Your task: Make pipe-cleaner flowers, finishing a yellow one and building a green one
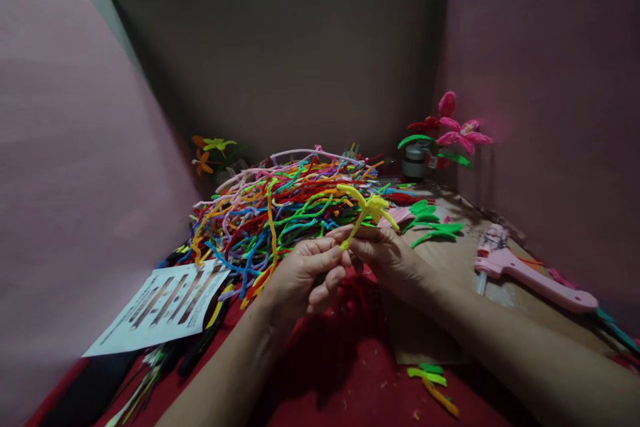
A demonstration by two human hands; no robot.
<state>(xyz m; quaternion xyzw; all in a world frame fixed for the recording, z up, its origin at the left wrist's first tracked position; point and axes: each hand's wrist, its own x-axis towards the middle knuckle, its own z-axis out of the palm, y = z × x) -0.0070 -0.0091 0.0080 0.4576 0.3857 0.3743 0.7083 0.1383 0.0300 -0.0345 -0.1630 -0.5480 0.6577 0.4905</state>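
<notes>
A yellow pipe-cleaner flower is held between my two hands, its petals up and its thin stem slanting down to the fingertips. My left hand pinches the lower end of the stem with thumb and forefinger. From the other side, my right hand has its fingers closed on the same stem, partly hidden behind it. Just beyond the hands lies a big heap of coloured pipe cleaners. Green pipe-cleaner leaves rest to the right of the flower.
A pink glue gun lies on a brown board at right. Pink flowers stand in a grey pot behind. A printed sheet lies at left, near orange flowers. Pipe-cleaner scraps lie on the red cloth.
</notes>
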